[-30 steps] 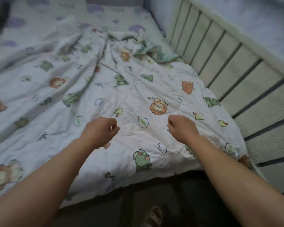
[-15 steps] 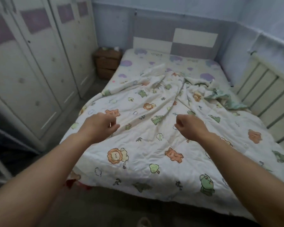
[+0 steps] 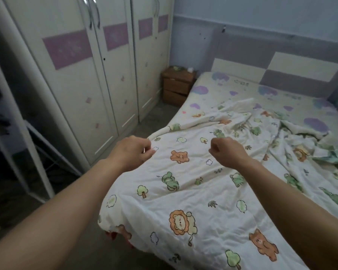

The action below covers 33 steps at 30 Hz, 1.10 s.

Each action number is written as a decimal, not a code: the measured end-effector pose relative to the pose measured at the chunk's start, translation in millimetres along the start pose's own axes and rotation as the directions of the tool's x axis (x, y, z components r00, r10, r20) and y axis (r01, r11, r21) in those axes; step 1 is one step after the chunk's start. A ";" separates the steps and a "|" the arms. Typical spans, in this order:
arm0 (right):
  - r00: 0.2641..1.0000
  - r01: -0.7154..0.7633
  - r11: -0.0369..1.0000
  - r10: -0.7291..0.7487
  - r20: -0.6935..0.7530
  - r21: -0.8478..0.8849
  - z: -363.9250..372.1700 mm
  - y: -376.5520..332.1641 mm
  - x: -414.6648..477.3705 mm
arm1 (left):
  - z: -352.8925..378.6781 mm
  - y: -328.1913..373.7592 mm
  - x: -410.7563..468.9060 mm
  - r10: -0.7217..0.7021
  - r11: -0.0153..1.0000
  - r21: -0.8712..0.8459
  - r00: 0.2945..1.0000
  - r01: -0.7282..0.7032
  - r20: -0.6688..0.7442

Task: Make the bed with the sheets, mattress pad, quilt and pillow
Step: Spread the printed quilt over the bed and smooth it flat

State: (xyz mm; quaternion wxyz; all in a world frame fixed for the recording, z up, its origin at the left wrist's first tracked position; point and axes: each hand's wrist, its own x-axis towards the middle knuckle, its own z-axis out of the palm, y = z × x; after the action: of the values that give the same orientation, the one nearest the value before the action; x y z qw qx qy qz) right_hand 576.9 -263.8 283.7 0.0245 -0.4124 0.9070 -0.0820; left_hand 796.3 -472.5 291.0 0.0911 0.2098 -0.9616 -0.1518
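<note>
Hands clenched, empty: left hand (image 3: 132,152), right hand (image 3: 227,152) | quilt (image 3: 191,193) rumpled, right edge cut off

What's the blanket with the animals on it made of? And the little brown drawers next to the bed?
The quilt looks like soft, matte woven cloth, probably cotton with padding inside: it wrinkles, bunches and drapes over the bed's corner. The nightstand looks like wood or wood-look board with a smooth brown finish; from here I cannot tell which.
</note>
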 end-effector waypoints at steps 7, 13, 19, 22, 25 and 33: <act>1.000 0.022 1.000 -0.022 0.021 0.000 13.6 -60.4 92.3 | -23.8 -76.3 58.4 -0.005 0.999 -0.034 1.000 0.005 0.002; 0.998 -0.068 0.998 0.068 -0.008 0.000 42.2 -121.9 158.6 | -35.8 -172.5 120.3 0.096 0.995 -0.028 0.995 -0.095 0.017; 0.955 -0.293 0.953 0.296 -0.034 0.073 71.7 -207.2 201.8 | -65.3 -275.2 174.6 0.284 0.958 -0.069 0.955 -0.278 0.084; 0.937 -0.344 0.934 0.348 -0.029 0.098 75.5 -251.7 225.0 | -91.6 -321.5 198.3 0.350 0.936 -0.061 0.932 -0.345 0.097; 0.927 -0.371 0.923 0.375 -0.027 0.104 74.4 -284.5 241.3 | -111.0 -349.6 219.6 0.390 0.921 -0.047 0.916 -0.387 0.093; 0.913 -0.383 0.916 0.395 -0.101 0.117 65.0 -317.1 281.0 | -124.9 -384.3 269.0 0.458 0.889 -0.038 0.886 -0.456 0.076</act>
State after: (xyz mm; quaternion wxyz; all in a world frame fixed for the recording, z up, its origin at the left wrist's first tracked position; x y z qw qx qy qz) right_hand 635.1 -688.5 279.7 0.0039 -0.2162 0.9658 -0.1434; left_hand 729.7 -952.9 311.2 0.0865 -0.0299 -0.9853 -0.1439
